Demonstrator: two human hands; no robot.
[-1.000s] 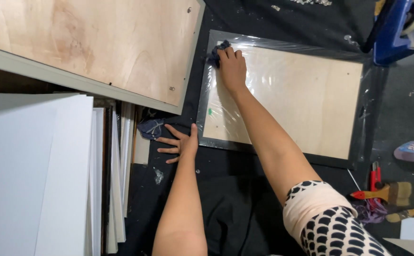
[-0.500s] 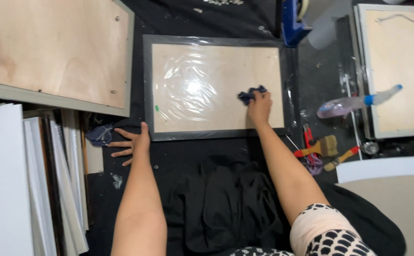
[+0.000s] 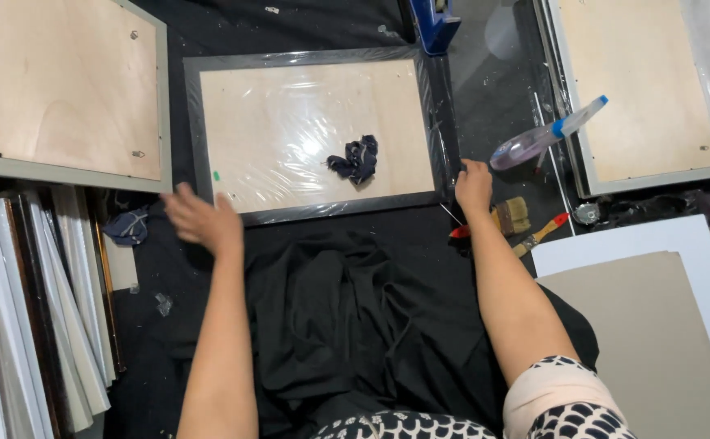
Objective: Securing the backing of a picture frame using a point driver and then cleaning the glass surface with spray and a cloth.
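A dark-framed rectangular picture frame point(image 3: 314, 134), its pale wooden backing under shiny clear plastic wrap, lies flat on black cloth point(image 3: 331, 325) at the upper centre of the view. A second, grey-framed wooden panel point(image 3: 54, 89) fills the upper left; a third panel point(image 3: 640, 89) sits at the upper right, and white and grey boards point(image 3: 656, 317) occupy the lower right. A stack of frames stands on edge point(image 3: 38, 301) along the lower left. The person's right hand point(image 3: 474, 187) rests at the wrapped frame's lower right corner, fingers curled onto its edge, apparently gripping it. The left hand point(image 3: 196, 219), blurred, hovers with fingers spread just by the lower left corner, holding nothing. A clear spray bottle with a blue nozzle point(image 3: 546, 134) lies right of the frame; a bristle paintbrush point(image 3: 509, 215) and a red-handled tool point(image 3: 542, 233) lie beside the right hand. A crumpled dark blue rag point(image 3: 357, 158) sits loose on the plastic, right of centre. Judged from this, handling the frame well would mean both hands taking opposite corners evenly, so the wrap stays taut and the rag does not slide off.
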